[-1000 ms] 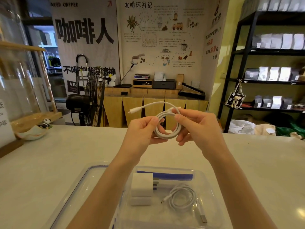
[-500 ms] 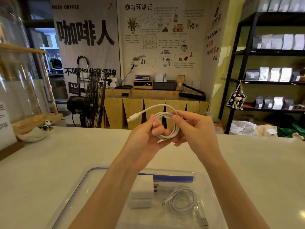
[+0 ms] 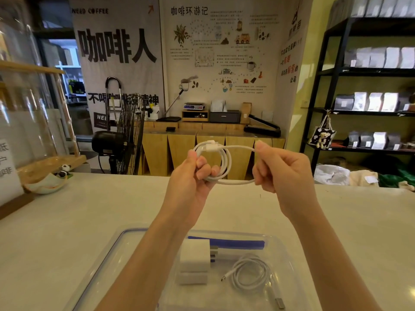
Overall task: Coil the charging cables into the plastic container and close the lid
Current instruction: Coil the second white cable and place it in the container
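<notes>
Two hands (image 3: 190, 173) (image 3: 278, 169) hold one cable (image 3: 225, 162); another cable (image 3: 249, 274) lies in one container (image 3: 283, 250).

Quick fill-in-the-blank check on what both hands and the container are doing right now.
1. The white cable is held by ____ hands.
2. The coil hangs from the ____ hand.
3. The right hand pinches the cable's loose ____.
4. The plastic container is ____, with a second cable inside.

Missing: both; left; end; open
</notes>
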{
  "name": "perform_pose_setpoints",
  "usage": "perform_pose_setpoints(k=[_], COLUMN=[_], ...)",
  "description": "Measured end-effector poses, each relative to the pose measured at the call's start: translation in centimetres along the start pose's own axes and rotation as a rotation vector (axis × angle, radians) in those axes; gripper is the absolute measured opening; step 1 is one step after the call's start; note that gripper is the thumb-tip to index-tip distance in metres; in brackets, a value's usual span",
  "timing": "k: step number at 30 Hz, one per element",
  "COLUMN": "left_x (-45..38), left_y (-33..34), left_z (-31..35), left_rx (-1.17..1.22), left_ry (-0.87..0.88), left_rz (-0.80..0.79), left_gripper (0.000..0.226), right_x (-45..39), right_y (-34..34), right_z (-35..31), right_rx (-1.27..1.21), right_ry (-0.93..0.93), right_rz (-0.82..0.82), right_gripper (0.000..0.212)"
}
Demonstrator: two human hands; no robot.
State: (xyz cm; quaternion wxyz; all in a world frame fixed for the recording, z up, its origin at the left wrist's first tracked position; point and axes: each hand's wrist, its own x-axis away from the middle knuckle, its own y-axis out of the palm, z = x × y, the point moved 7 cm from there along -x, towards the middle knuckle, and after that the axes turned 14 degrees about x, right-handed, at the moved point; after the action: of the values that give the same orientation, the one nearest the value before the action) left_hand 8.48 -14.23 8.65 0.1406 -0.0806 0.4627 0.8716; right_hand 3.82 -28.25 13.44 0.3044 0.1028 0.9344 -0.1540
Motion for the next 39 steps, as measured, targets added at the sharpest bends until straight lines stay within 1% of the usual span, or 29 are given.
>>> perform_pose_setpoints(k=[1, 3, 7, 9, 12, 14, 15, 16, 17, 19, 20, 22, 25, 26, 30, 32, 33, 35, 37, 39], left_x=[0.0, 0.0, 0.0, 0.2, 0.6, 0.8, 0.9, 0.9, 0.9, 0.9, 0.9, 0.9, 0.9, 0.8, 0.8, 0.9, 0.9, 0.9, 1.0, 1.1], left_y=[0.0, 0.1, 0.2, 0.6, 1.3, 1.5, 1.6, 1.6, 1.6, 1.6, 1.7, 1.8, 1.7, 1.5, 1.6, 1.7, 1.7, 1.8, 1.9, 2.1], left_z=[0.1, 0.3, 0.5, 0.0, -0.9, -1.1, -1.2, -1.2, -1.4, -1.7, -2.0, -2.3, -2.7, -2.7, -2.4, -2.3, -2.3, -2.4, -2.7, -2.9], left_rx=[0.005, 0.026, -0.005, -0.051, -0.155, -0.202, -0.204, -0.202, -0.202, -0.209, -0.217, -0.250, -0.250, -0.248, -0.211, -0.161, -0.136, -0.106, -0.115, -0.134], left_ry=[0.010, 0.034, 0.044, 0.016, -0.005, -0.001, -0.004, -0.011, -0.020, -0.040, -0.046, -0.045, -0.053, -0.056, -0.064, -0.076, -0.083, -0.099, -0.124, -0.147], left_rz=[0.003, 0.006, -0.032, -0.081, -0.135, -0.140, -0.140, -0.139, -0.143, -0.162, -0.174, -0.200, -0.202, -0.193, -0.172, -0.158, -0.154, -0.160, -0.172, -0.187], left_gripper=[0.042, 0.042, 0.043, 0.042, 0.037, 0.037, 0.037, 0.038, 0.038, 0.038, 0.038, 0.037, 0.035, 0.036, 0.038, 0.040, 0.040, 0.038, 0.037, 0.039], right_x=[0.1, 0.1, 0.1, 0.3, 1.0, 0.9, 0.8, 0.6, 0.5, 0.4, 0.3, 0.2, -0.1, -0.1, 0.1, 0.3, 0.4, 0.7, 0.9, 1.0], right_y=[0.0, 0.1, 0.8, 1.1, 2.3, 2.9, 2.9, 2.8, 2.9, 3.1, 3.2, 3.2, 2.6, 2.7, 4.0, 4.2, 4.2, 4.2, 4.3, 4.4], right_z=[-0.3, -0.3, 0.3, 0.1, -0.7, -0.5, -0.2, 0.2, 0.6, 1.1, 1.1, 1.6, 2.7, 3.0, 3.4, 3.3, 3.5, 4.2, 5.0, 5.3], right_rx=[0.047, 0.100, 0.230, 0.432, 0.900, 1.094, 1.124, 1.088, 0.975, 0.640, 0.527, 0.389, 0.100, -0.006, -0.527, -0.749, -0.832, -0.912, -0.858, -0.814], right_ry=[-0.043, -0.074, -0.017, -0.078, -0.261, -0.242, -0.207, -0.170, -0.136, -0.078, -0.071, -0.053, 0.101, 0.168, 0.374, 0.473, 0.530, 0.652, 0.728, 0.756], right_rz=[0.025, 0.041, -0.028, 0.021, 0.097, 0.073, 0.050, 0.016, -0.031, -0.081, -0.082, -0.067, -0.035, -0.069, -0.351, -0.418, -0.416, -0.374, -0.342, -0.326], right_gripper=[0.050, 0.048, 0.045, 0.043, 0.039, 0.036, 0.035, 0.033, 0.032, 0.026, 0.024, 0.021, 0.020, 0.020, 0.027, 0.032, 0.034, 0.032, 0.029, 0.022])
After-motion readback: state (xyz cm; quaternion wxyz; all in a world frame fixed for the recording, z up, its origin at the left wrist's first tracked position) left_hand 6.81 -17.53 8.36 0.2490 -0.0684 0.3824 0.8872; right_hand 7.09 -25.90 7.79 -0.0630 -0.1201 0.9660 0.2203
